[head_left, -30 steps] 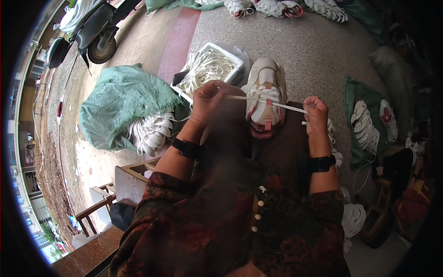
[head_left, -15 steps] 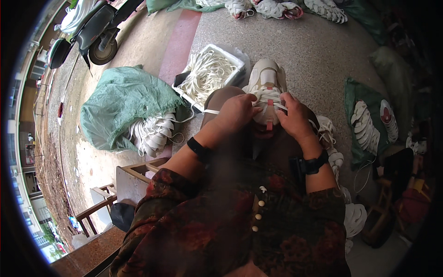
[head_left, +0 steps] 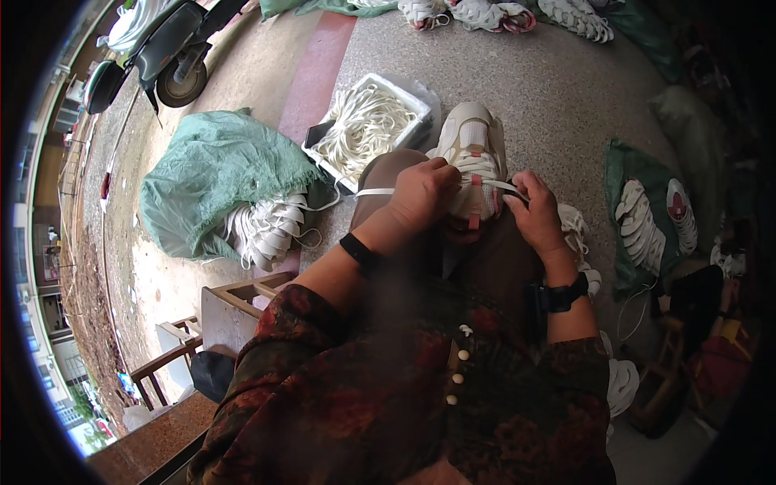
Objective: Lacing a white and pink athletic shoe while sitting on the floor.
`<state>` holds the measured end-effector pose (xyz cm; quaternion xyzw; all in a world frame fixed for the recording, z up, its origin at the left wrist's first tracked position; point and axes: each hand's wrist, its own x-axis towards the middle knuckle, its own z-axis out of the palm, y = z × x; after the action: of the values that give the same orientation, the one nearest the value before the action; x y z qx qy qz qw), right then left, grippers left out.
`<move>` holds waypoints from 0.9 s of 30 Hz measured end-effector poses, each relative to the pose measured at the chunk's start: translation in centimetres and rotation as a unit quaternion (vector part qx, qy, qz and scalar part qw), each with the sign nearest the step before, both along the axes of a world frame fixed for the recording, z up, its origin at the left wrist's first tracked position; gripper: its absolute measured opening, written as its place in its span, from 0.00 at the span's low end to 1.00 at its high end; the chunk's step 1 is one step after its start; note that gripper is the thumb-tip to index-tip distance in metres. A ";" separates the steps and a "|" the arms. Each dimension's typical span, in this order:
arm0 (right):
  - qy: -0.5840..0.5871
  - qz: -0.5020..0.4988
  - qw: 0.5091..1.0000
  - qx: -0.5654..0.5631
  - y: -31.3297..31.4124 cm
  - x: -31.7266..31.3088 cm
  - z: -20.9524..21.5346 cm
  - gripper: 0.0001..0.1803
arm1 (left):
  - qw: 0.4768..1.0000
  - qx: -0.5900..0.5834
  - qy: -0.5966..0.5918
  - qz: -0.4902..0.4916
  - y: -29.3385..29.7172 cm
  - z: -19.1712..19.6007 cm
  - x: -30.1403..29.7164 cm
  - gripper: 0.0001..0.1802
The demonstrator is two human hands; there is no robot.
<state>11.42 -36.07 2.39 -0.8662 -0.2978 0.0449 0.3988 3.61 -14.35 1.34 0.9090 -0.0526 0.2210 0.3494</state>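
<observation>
A beige and white sneaker [head_left: 471, 133] with pinkish-red tabs rests between my knees, toe pointing away from me. White lacing crosses its tongue. My left hand [head_left: 422, 194] is closed at the shoe's left side, pinching the white shoelace [head_left: 374, 192], whose loose length runs out to the left over my knee. On the right, my right hand [head_left: 537, 212] holds the lace's other stretch between thumb and fingers, just off the shoe's edge. That stretch is drawn nearly straight across from the eyelets. My fingers partly hide the shoe's sides.
A white foam box [head_left: 416, 105] heaped with white laces [head_left: 365, 125] stands beyond my left knee. Left of it a green sack [head_left: 218, 182] spills white shoe parts [head_left: 263, 230]. More shoe uppers [head_left: 638, 218] lie on green sacking at right. A wooden stool [head_left: 234, 311] and a parked scooter [head_left: 166, 61] are at left.
My right hand has moved to the right, away from the shoe, drawing the lace out straight. My left hand has closed further and stays beside the shoe.
</observation>
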 end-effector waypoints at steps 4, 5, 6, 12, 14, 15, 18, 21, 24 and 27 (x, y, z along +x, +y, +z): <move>-0.062 0.050 0.996 -0.029 2.6 -0.7 0.0 0.21 | 0.984 0.145 -0.036 -0.099 1.2 1.0 0.3 0.04; -0.055 0.051 0.997 -0.021 2.8 -0.7 0.1 0.20 | 0.972 0.181 -0.054 -0.138 1.6 1.3 0.2 0.05; -0.041 0.038 0.998 -0.037 3.0 -0.7 0.1 0.20 | 0.972 0.182 -0.052 -0.139 2.1 1.6 0.2 0.05; -0.032 0.011 0.998 -0.050 3.0 -0.8 0.2 0.17 | 0.979 0.169 0.029 -0.112 2.0 1.5 0.5 0.10; 0.001 -0.004 0.996 -0.092 3.1 -1.0 0.1 0.13 | 0.992 0.090 0.053 -0.072 0.5 0.6 -0.5 0.11; 0.013 -0.003 0.994 -0.104 3.1 -1.0 0.0 0.13 | 0.997 0.012 0.075 -0.033 0.3 0.3 -0.7 0.13; 0.007 -0.012 0.987 -0.160 3.2 -0.5 -0.3 0.10 | 0.996 0.025 0.086 -0.006 0.6 -0.1 -0.5 0.14; -0.048 -0.002 0.994 -0.095 3.0 0.4 -0.5 0.09 | 0.991 0.012 0.130 0.030 1.4 0.2 0.6 0.12; -0.043 -0.009 0.993 -0.107 3.0 0.7 -0.4 0.08 | 0.993 0.018 0.114 0.028 1.6 0.6 1.1 0.11; 0.028 -0.003 0.995 -0.098 3.1 0.7 0.2 0.07 | 0.996 0.025 0.088 0.005 1.3 0.6 1.0 0.10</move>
<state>12.08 -32.98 2.55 -0.9002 -0.2785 0.0965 0.3205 4.58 -13.09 1.91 0.9338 -0.0223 0.1406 0.3283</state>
